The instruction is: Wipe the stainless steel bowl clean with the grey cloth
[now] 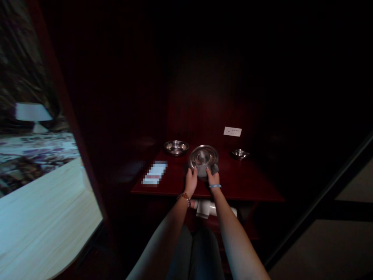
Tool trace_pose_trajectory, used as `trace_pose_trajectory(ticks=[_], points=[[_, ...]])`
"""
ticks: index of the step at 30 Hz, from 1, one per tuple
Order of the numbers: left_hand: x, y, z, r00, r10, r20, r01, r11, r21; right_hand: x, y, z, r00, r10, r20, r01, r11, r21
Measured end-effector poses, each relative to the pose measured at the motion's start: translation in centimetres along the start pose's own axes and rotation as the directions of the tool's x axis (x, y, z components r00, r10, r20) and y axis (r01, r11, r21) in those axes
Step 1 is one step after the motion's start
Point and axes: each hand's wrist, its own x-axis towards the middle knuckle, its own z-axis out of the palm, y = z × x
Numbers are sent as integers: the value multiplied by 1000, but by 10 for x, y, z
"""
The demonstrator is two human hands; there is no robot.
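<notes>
A round steel plate (204, 155) is tilted up toward me above the dark red table (250, 182). My left hand (190, 181) grips its lower left rim. My right hand (212, 177) presses a grey cloth (204, 170) against the plate's lower edge. Both wrists wear bracelets. My forearms reach forward from the bottom of the view.
A steel bowl (176, 147) sits at the back left of the table and a smaller steel bowl (240, 154) at the back right. A blurred flat card (154, 173) lies on the left. A white wall socket (232, 131) is behind. A white object (208, 209) lies below the table's front edge.
</notes>
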Motion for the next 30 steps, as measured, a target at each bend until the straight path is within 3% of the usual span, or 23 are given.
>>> trace_pose_trajectory(ticks=[5,15,24,30], points=[[-1,6,-3,980,58,-191,-61,998,-14,0,0,0,1000,-14,18,14,999,-38],[1,-3,0,999,32,31,-33,999,41,2,2,-2,1000,-6,-19,6,1000,2],[-3,1,0,999,23,31,-25,998,53,2,3,-3,999,-22,-25,20,998,-58],[-4,4,0,998,46,-39,-44,998,55,1,0,-3,999,-8,-45,4,996,-85]])
